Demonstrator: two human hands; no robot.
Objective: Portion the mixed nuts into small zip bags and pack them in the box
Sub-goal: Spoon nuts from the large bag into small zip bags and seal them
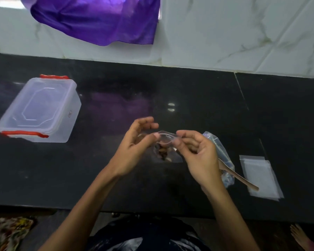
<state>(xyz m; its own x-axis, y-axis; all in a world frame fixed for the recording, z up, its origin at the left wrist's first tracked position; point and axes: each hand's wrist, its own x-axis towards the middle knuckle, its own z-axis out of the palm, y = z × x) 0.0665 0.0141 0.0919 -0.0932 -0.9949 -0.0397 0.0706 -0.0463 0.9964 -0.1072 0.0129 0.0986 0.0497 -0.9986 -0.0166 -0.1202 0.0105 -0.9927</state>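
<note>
A small clear zip bag (pixel 166 153) with mixed nuts in its bottom hangs above the black counter, its mouth spread open. My left hand (pixel 136 142) pinches the left side of the mouth, and my right hand (pixel 198 153) pinches the right side. A larger crumpled clear bag (pixel 223 160) lies just right of my right hand, with a wooden spoon (pixel 241 178) resting across it. A flat stack of empty zip bags (pixel 261 176) lies further right. The translucent plastic box (pixel 40 109) with red clips stands at the far left, lid on.
The black counter (pixel 188 91) ends at a white marble-tiled wall (pixel 225 33). A purple cloth (pixel 98 20) hangs down over the wall at the back. The counter's near edge runs below my forearms; a patterned mat (pixel 7 232) lies on the floor at left.
</note>
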